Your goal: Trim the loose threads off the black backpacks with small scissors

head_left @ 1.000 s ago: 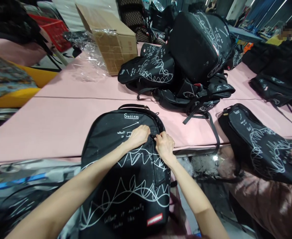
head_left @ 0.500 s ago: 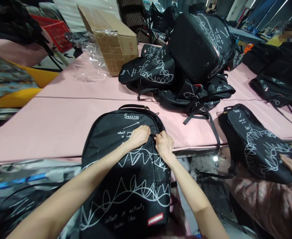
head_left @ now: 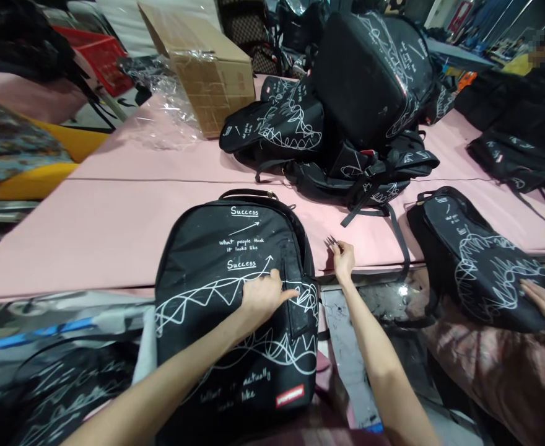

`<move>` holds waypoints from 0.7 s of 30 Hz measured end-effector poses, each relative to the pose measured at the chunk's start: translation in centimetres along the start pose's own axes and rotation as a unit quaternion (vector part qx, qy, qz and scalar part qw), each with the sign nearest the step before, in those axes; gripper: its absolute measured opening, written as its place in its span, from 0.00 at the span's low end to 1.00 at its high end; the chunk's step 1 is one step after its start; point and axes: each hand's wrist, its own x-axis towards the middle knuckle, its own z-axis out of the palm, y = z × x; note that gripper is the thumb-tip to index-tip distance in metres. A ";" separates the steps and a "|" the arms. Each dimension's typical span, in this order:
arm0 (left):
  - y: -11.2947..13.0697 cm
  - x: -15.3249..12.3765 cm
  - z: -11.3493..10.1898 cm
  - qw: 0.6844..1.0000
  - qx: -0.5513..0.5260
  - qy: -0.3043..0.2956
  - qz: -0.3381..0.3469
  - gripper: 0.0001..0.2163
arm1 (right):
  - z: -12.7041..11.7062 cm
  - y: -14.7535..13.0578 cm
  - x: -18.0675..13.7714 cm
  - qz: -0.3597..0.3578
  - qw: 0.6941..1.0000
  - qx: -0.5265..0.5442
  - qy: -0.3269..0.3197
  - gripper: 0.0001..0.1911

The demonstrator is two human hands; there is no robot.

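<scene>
A black backpack with white scribble print and the word "Success" stands upright against the pink table's front edge. My left hand rests on its front panel, fingers loosely curled and the forefinger pointing right at the side zipper. My right hand is off the bag to the right, over the table edge, pinching a small metal thing that looks like snips or tweezers.
Several matching black backpacks are piled mid-table. Another backpack lies at the right, with another person's hand on it. A cardboard box and clear plastic wrap sit at the back left. A red crate stands beyond.
Both hands left the top of the zipper. The left slid down the bag's front; the right pulled away to the right with the small metal thing. The bag sits slightly higher in view.
</scene>
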 end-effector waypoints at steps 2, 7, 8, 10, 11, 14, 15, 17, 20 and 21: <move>0.7 -0.5 0.5 1.000 0.004 -0.029 -0.005 0.31 | 0.4 1.2 0.4 -0.006 1.000 -0.021 -0.021 0.17; -0.6 -0.1 -0.1 0.992 -0.048 -0.113 0.012 0.20 | -1.1 -0.8 -1.8 -0.108 0.990 -0.088 -0.020 0.24; -0.9 -0.2 -0.2 0.992 -0.056 -0.113 0.018 0.18 | -1.8 -1.6 -3.1 -0.161 0.983 -0.087 -0.022 0.23; -1.2 -0.6 -0.4 0.993 -0.064 -0.099 0.026 0.15 | -3.2 -2.9 -6.4 -0.294 0.951 -0.058 -0.074 0.20; -1.3 -1.0 -0.6 0.994 -0.065 -0.089 0.025 0.14 | -3.7 -3.2 -8.2 -0.366 0.920 -0.047 -0.130 0.19; -1.6 -3.6 -1.3 0.997 -0.061 -0.052 0.016 0.14 | -4.5 -3.1 -12.6 -0.452 0.853 -0.075 -0.251 0.18; -1.8 -4.7 -1.6 0.998 -0.052 -0.037 0.007 0.14 | -4.7 -2.9 -13.4 -0.438 0.854 -0.090 -0.264 0.17; -2.2 -7.0 -2.1 0.999 -0.033 -0.009 -0.023 0.14 | -5.0 -2.9 -14.2 -0.395 0.872 -0.108 -0.268 0.16; -2.3 -9.6 -2.5 0.997 -0.029 0.036 -0.056 0.15 | -5.8 -4.4 -13.9 -0.377 0.885 -0.089 -0.258 0.15; -2.0 -10.1 -2.4 0.997 -0.033 0.056 -0.049 0.15 | -6.0 -5.5 -13.8 -0.375 0.888 -0.074 -0.255 0.14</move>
